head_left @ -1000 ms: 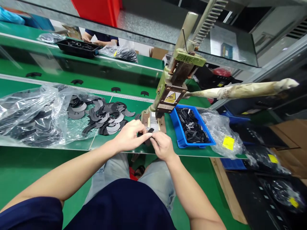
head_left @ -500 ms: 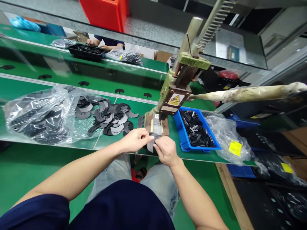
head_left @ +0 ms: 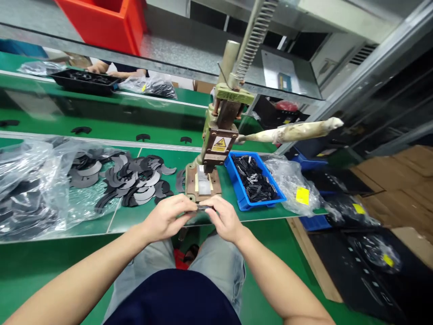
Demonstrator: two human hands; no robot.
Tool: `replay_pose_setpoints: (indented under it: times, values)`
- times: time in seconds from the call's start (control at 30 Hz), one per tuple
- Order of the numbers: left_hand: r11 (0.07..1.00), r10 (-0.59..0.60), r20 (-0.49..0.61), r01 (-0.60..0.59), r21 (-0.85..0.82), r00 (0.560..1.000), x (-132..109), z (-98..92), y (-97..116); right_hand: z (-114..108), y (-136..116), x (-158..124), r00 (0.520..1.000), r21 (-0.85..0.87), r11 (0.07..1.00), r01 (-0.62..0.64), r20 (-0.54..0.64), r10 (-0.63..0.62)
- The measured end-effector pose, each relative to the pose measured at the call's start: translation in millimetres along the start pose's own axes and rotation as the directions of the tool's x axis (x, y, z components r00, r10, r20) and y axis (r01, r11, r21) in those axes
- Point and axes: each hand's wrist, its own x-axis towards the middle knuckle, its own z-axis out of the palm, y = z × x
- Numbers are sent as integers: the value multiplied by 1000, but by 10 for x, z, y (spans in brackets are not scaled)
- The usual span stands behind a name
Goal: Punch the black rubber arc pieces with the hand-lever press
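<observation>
My left hand (head_left: 168, 217) and my right hand (head_left: 226, 220) pinch opposite ends of a dark curved plastic piece (head_left: 204, 207), which shows nearly edge-on. They hold it just in front of the base of a hand press (head_left: 219, 142), at the near edge of the green bench. A light grey block (head_left: 204, 186) sits on the press base under the ram. To the left lies a loose pile of black and grey curved pieces (head_left: 144, 180). Most of the held piece's surface is hidden by my fingers and its angle.
A blue bin (head_left: 244, 205) of small black parts stands right of the press, beside a clear plastic bag (head_left: 291, 180). The press lever (head_left: 297, 131) juts out rightward. Another bag (head_left: 30, 189) of curved pieces lies far left. Across the bench are another person's hands (head_left: 117, 72).
The curved piece has turned from showing its broad face to nearly edge-on. My hands have shifted to grip its two ends. The camera view has swung rightward.
</observation>
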Motion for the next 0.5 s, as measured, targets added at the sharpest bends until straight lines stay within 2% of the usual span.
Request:
replay_pose_setpoints:
  times: [0.07, 0.1, 0.2, 0.3, 0.4, 0.5]
  values:
    - [973, 165, 4, -163, 165, 986, -32, -24, -49, -55, -75, 20, 990, 71, 988, -139, 6, 139]
    - [954, 200, -6, -193, 230, 980, -51, -31, -87, -101, -80, 35, 980, 93, 975, -201, 4, 201]
    - [926, 157, -59, -126, 356, 986, -160, -35, -258, -364, 91, 105, 911, 172, 904, -391, -64, 407]
    - [895, 37, -87, 6, 446, 996, -378, -11, -483, -840, 533, 226, 788, 204, 816, -540, -218, 576]
    - [861, -27, -94, 70, 503, 995, -643, 53, -669, -1400, 1111, 379, 679, 162, 775, -611, -396, 619]
    - [843, -46, -91, 88, 531, 995, -817, 140, -758, -1854, 1668, 529, 571, 105, 706, -701, -510, 643]
